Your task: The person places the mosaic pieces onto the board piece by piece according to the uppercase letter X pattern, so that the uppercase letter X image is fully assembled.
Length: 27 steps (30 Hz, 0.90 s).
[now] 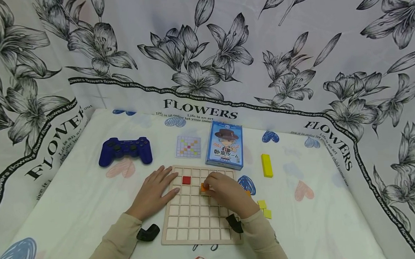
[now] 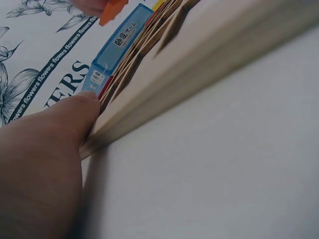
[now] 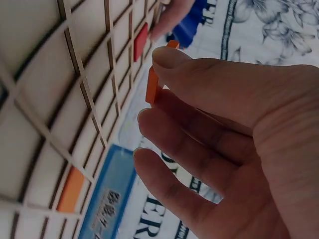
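A square wooden grid board (image 1: pixel 188 234) lies on the white cloth. One red tile (image 1: pixel 186 180) sits in a cell near its far left. My right hand (image 1: pixel 228 193) pinches an orange tile (image 3: pixel 151 87) between thumb and forefinger, above the board's far half. In the right wrist view another orange tile (image 3: pixel 72 189) sits in a cell, close to the blue box. My left hand (image 1: pixel 153 193) rests at the board's left edge with fingers spread, its thumb (image 2: pixel 60 119) touching the rim in the left wrist view. The right hand hides some cells in the head view.
Beyond the board stand a blue card-game box (image 1: pixel 225 146) and a small pattern card (image 1: pixel 188 147). A blue game controller (image 1: pixel 125 150) lies at the far left. To the right are a yellow block (image 1: pixel 267 165), yellow tiles (image 1: pixel 267 213) and an orange piece (image 1: pixel 248 192).
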Tool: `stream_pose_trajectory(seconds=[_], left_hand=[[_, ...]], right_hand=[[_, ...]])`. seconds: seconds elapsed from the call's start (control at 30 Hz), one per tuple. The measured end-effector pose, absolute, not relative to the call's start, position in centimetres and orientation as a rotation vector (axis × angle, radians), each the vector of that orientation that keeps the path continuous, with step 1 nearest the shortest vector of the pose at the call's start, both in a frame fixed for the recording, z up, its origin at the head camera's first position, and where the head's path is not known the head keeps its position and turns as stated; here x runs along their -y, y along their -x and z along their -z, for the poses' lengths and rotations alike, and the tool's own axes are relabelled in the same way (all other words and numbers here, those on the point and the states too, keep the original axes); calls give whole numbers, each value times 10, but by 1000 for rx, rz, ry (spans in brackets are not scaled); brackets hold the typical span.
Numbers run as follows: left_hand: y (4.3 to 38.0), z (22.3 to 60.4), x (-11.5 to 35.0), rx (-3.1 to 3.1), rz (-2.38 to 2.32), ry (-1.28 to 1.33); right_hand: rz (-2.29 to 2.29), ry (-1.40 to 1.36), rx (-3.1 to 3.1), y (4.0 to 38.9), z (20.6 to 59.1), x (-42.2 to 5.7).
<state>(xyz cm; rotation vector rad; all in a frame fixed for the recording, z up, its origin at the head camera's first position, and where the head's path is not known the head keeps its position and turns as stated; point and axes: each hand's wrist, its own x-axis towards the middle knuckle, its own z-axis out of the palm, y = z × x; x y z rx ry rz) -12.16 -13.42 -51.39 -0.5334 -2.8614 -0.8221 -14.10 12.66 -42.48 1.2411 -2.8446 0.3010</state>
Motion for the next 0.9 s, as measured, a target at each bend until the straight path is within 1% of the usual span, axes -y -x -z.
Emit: stream_pose_trajectory(seconds=[0.23, 0.6, 0.9], left_hand=[[121, 511, 134, 2873, 826, 522], [129, 518, 128, 2821, 776, 517], [124, 522, 127, 2829, 749, 488]], right_hand=[[-312, -1323, 2860, 149, 441, -113], [-288, -1309, 2895, 158, 451, -112], [-228, -1293, 2882, 153, 459, -107]])
